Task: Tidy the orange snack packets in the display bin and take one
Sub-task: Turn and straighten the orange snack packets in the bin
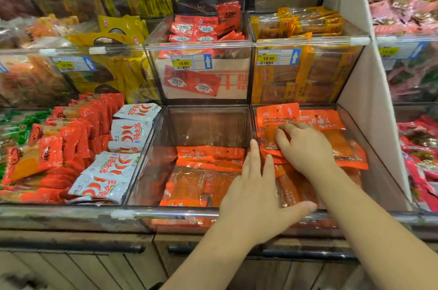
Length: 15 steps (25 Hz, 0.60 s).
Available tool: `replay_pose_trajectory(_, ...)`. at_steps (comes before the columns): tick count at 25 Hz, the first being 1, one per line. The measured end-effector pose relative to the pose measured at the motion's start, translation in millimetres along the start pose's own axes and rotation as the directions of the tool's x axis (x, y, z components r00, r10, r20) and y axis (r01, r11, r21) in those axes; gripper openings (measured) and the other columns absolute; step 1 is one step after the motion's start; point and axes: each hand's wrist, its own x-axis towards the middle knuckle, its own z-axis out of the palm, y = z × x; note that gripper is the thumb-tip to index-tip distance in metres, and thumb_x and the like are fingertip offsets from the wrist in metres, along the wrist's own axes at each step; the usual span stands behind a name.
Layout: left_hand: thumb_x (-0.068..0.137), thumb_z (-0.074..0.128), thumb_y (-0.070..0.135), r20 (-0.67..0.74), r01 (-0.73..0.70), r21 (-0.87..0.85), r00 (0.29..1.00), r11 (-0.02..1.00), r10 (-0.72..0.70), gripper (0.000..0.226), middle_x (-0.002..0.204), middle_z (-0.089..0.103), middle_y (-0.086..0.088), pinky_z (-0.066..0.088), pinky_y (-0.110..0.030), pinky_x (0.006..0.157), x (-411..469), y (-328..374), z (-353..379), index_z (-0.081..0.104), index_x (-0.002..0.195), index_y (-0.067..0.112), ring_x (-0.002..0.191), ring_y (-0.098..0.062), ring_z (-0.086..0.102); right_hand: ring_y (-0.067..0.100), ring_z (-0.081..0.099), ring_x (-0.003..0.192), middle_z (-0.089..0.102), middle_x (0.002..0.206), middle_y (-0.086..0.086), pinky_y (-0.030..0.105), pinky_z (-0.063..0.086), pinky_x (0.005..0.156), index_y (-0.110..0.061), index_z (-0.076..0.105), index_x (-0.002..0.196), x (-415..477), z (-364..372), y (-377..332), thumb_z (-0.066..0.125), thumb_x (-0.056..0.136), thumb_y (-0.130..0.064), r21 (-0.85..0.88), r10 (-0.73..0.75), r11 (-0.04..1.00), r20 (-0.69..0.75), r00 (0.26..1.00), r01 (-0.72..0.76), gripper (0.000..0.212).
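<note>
Snack packets (pixel 203 178) in two adjoining bins (pixel 379 161); right hand (pixel 305 147) on the right bin's packets; left hand (pixel 256 197) over the divider (pixel 252 126)

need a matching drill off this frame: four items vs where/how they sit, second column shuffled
1. left hand
2. right hand
3. white chilli packets
4. heart-label red packets

A. in the bin behind and above the front middle bin
B. fingers curled on orange packets, front right bin
C. flat, straight, by the divider between the front bins
D. in the bin left of the front middle one

Pairs: 1-C, 2-B, 3-D, 4-A
</note>
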Motion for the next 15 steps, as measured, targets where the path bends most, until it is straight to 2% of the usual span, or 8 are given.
replay_pose_trajectory(2,0.080,0.038,0.091,0.006,-0.003,0.001,1.000,1.000,0.003,0.116,0.161,-0.040,0.000,0.029,-0.047,0.119,1,0,0,-0.005,0.162,0.022,0.157,-0.022,-0.004,0.027,0.056,0.126,0.062,0.139,0.007,0.040,0.046,0.100,-0.021,0.067,0.133,0,3,2,0.042,0.105,-0.042,0.017,0.001,1.000,-0.052,0.999,0.000,0.044)
replay_pose_trajectory(4,0.080,0.038,0.092,0.014,0.001,-0.010,1.000,1.000,-0.001,0.116,0.160,-0.041,0.001,0.029,-0.047,0.119,1,-1,0,-0.004,0.162,0.023,0.157,-0.022,-0.006,0.027,0.062,0.110,0.067,0.123,0.008,0.038,0.050,0.087,-0.018,0.075,0.120,-1,5,2,0.049,0.102,-0.038,0.019,-0.042,0.999,-0.148,0.988,0.045,0.037)
replay_pose_trajectory(6,0.079,0.037,0.092,0.038,0.007,-0.026,0.999,1.000,-0.006,0.115,0.159,-0.042,0.002,0.028,-0.047,0.119,2,-2,-2,-0.005,0.162,0.024,0.157,-0.022,-0.007,0.025,0.063,0.099,0.069,0.110,0.007,0.037,0.050,0.080,-0.015,0.077,0.109,-2,6,1,0.053,0.100,-0.033,-0.015,-0.095,0.995,-0.197,0.976,0.094,0.031)
replay_pose_trajectory(9,0.080,0.039,0.090,0.086,-0.008,-0.061,0.996,0.998,0.014,0.114,0.157,-0.045,0.003,0.027,-0.048,0.120,2,-1,-4,-0.006,0.162,0.026,0.157,-0.022,-0.008,0.024,0.064,0.100,0.071,0.110,0.005,0.038,0.050,0.081,-0.016,0.076,0.108,-4,0,-3,0.052,0.101,-0.033,-0.046,-0.100,0.995,-0.182,0.978,0.093,0.030)
replay_pose_trajectory(11,0.084,0.047,0.084,0.156,-0.036,-0.160,0.986,0.986,0.061,0.108,0.157,-0.045,0.011,0.027,-0.045,0.121,1,-13,-13,-0.003,0.162,0.029,0.157,-0.017,-0.002,0.026,0.064,0.103,0.070,0.114,0.006,0.039,0.049,0.086,-0.016,0.075,0.111,-5,-7,-10,0.047,0.103,-0.034,-0.089,-0.070,0.994,-0.114,0.991,0.060,0.034)
replay_pose_trajectory(13,0.091,0.056,0.068,0.198,-0.080,-0.300,0.969,0.951,0.144,0.093,0.165,-0.026,0.017,0.025,-0.037,0.123,0,-44,-27,0.005,0.162,0.035,0.154,-0.008,0.011,0.030,0.063,0.109,0.069,0.116,0.008,0.041,0.048,0.093,-0.015,0.072,0.114,-8,-16,-25,0.043,0.104,-0.033,-0.121,-0.066,0.991,-0.055,0.996,0.059,0.036)
replay_pose_trajectory(15,0.099,0.059,0.047,0.154,-0.087,-0.296,0.979,0.951,0.137,0.074,0.169,0.015,0.004,0.026,-0.030,0.123,-2,-87,-43,0.022,0.161,0.032,0.150,-0.008,0.027,0.033,0.057,0.122,0.065,0.129,0.012,0.044,0.045,0.104,-0.011,0.064,0.130,-19,-18,-46,0.043,0.105,-0.030,0.040,-0.111,0.993,-0.084,0.990,0.115,0.039)
